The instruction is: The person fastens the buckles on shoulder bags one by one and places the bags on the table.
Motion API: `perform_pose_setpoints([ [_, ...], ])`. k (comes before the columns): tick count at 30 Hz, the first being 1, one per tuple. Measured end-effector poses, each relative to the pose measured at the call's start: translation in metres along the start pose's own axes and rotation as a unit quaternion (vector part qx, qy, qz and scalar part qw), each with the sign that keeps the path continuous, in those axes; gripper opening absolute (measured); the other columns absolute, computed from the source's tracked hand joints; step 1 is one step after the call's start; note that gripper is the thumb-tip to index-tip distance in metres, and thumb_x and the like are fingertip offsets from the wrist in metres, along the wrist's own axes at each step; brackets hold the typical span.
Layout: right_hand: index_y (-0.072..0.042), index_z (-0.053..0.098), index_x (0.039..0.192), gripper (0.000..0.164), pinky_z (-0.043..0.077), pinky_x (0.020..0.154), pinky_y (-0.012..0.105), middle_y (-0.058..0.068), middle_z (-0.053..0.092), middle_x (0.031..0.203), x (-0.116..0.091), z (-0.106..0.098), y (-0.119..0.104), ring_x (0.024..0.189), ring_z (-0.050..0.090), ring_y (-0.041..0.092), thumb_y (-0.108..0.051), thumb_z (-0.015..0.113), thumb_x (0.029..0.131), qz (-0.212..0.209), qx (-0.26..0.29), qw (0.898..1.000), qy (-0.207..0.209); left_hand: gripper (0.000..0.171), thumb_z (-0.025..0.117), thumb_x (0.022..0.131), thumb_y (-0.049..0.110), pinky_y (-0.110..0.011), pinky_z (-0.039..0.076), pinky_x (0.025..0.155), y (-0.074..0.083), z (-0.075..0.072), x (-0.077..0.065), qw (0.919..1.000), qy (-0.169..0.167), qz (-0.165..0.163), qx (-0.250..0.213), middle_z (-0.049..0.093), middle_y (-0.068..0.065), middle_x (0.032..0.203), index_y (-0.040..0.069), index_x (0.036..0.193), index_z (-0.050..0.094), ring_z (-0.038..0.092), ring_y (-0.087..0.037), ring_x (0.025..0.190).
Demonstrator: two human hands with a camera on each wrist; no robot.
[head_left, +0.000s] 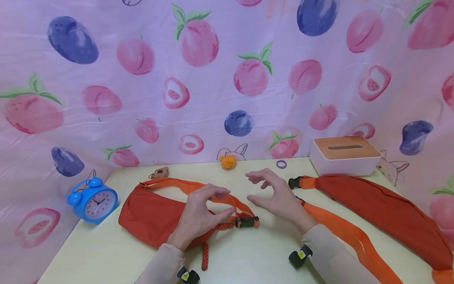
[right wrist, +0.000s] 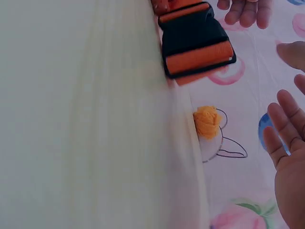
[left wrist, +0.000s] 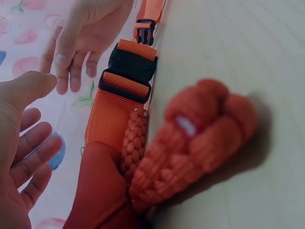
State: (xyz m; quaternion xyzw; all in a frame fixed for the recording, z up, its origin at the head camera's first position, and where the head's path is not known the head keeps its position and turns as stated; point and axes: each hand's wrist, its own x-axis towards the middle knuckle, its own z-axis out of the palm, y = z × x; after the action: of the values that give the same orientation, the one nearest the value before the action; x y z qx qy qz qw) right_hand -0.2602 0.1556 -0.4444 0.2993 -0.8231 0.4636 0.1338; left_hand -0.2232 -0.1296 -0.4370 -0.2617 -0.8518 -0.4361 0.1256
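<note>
A rust-red waist bag (head_left: 152,213) lies on the left of the table, its orange strap looped behind it. The strap's black side-release buckle (head_left: 247,222) is clipped together, as the left wrist view also shows. Above the bag's right end hovers my left hand (head_left: 202,209), fingers loosely bent and holding nothing. My right hand (head_left: 278,197) is raised to the right of that buckle, also holding nothing, its palm facing the left one. A braided zipper pull (left wrist: 200,133) looms large in the left wrist view. Nearer the right arm lies a second rust-red waist bag (head_left: 376,213), its buckle end (head_left: 295,182) unclipped.
A blue alarm clock (head_left: 95,201) stands at the left edge. Along the back are a small brown item (head_left: 160,172), an orange yarn ball (head_left: 228,161), a purple ring (head_left: 281,164) and a white tissue box (head_left: 345,156) with a wooden lid. Fruit-print cloth hangs behind.
</note>
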Motion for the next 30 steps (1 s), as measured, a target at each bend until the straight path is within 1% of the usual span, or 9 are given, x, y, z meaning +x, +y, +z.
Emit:
perform_pose_setpoints([
  [2,-0.026,0.067,0.15,0.063,0.061,0.099,0.044,-0.012,0.07,0.133,0.0,-0.005,-0.002,0.124,0.066,0.013,-0.022,0.094,0.093,0.001,-0.001,1.0,0.011,0.044,0.097,0.09,0.028,-0.049,0.064,0.096,0.001,0.0,0.001,1.0,0.003,0.003,0.001,0.08,-0.003,0.122,0.024,0.13,0.079,0.074,-0.019,0.11],
  [5,-0.028,0.066,0.151,0.064,0.061,0.1,0.045,-0.01,0.071,0.136,-0.001,-0.013,-0.005,0.125,0.066,0.014,-0.02,0.094,0.093,-0.001,-0.009,0.999,0.031,0.045,0.097,0.09,0.026,-0.052,0.064,0.096,0.001,-0.001,0.002,0.9999,0.01,0.008,0.005,0.08,-0.003,0.121,0.023,0.13,0.079,0.073,-0.016,0.109],
  [7,-0.028,0.066,0.151,0.065,0.061,0.099,0.043,-0.008,0.072,0.136,-0.002,-0.019,-0.007,0.124,0.067,0.014,-0.019,0.093,0.093,-0.001,-0.019,0.999,0.046,0.044,0.097,0.09,0.025,-0.049,0.064,0.096,0.002,-0.001,0.002,0.9998,0.013,0.01,0.006,0.08,-0.003,0.121,0.022,0.13,0.079,0.074,-0.016,0.109],
  [11,-0.029,0.066,0.15,0.062,0.058,0.098,0.034,-0.005,0.074,0.132,-0.007,-0.034,-0.012,0.12,0.067,0.013,-0.018,0.092,0.095,0.011,-0.032,0.996,0.08,0.042,0.095,0.091,0.025,-0.042,0.063,0.096,0.002,0.001,0.003,0.9999,0.009,0.012,0.008,0.079,-0.002,0.122,0.022,0.13,0.079,0.073,-0.013,0.11],
  [15,-0.029,0.066,0.148,0.06,0.055,0.098,0.029,-0.006,0.074,0.131,-0.012,-0.049,-0.016,0.12,0.067,0.011,-0.015,0.091,0.095,0.015,-0.023,0.994,0.102,0.041,0.095,0.092,0.024,-0.04,0.063,0.096,0.003,0.002,0.003,0.9998,0.007,0.016,0.007,0.079,-0.002,0.122,0.022,0.129,0.079,0.071,-0.01,0.11],
  [19,-0.027,0.066,0.149,0.06,0.053,0.098,0.023,-0.003,0.074,0.132,-0.019,-0.062,-0.019,0.121,0.066,0.013,-0.012,0.09,0.095,0.017,-0.019,0.993,0.113,0.041,0.095,0.091,0.023,-0.038,0.063,0.095,0.004,0.003,0.004,0.9997,0.013,0.019,0.006,0.079,0.004,0.12,0.024,0.129,0.079,0.071,-0.01,0.109],
  [23,-0.028,0.062,0.153,0.066,0.051,0.098,0.016,-0.005,0.074,0.13,-0.029,-0.073,-0.022,0.119,0.065,0.012,-0.012,0.09,0.096,0.041,-0.036,0.991,0.125,0.04,0.094,0.092,0.024,-0.039,0.063,0.096,0.005,0.004,0.004,0.9998,0.011,0.018,0.004,0.077,0.012,0.119,0.024,0.129,0.079,0.071,-0.008,0.109],
  [27,-0.028,0.058,0.159,0.071,0.052,0.096,0.016,-0.005,0.073,0.131,-0.041,-0.082,-0.021,0.118,0.065,0.013,-0.014,0.089,0.097,0.06,-0.065,0.987,0.132,0.039,0.094,0.092,0.024,-0.046,0.063,0.096,0.005,0.006,0.005,0.9998,0.009,0.017,0.0,0.077,0.011,0.118,0.024,0.128,0.08,0.07,-0.009,0.109],
  [30,-0.031,0.056,0.161,0.073,0.052,0.096,0.014,-0.006,0.073,0.132,-0.049,-0.088,-0.018,0.118,0.065,0.012,-0.014,0.089,0.097,0.069,-0.073,0.986,0.13,0.039,0.094,0.092,0.024,-0.05,0.064,0.096,0.005,0.007,0.005,0.9998,0.01,0.018,-0.002,0.077,0.011,0.118,0.023,0.128,0.08,0.071,-0.01,0.109],
])
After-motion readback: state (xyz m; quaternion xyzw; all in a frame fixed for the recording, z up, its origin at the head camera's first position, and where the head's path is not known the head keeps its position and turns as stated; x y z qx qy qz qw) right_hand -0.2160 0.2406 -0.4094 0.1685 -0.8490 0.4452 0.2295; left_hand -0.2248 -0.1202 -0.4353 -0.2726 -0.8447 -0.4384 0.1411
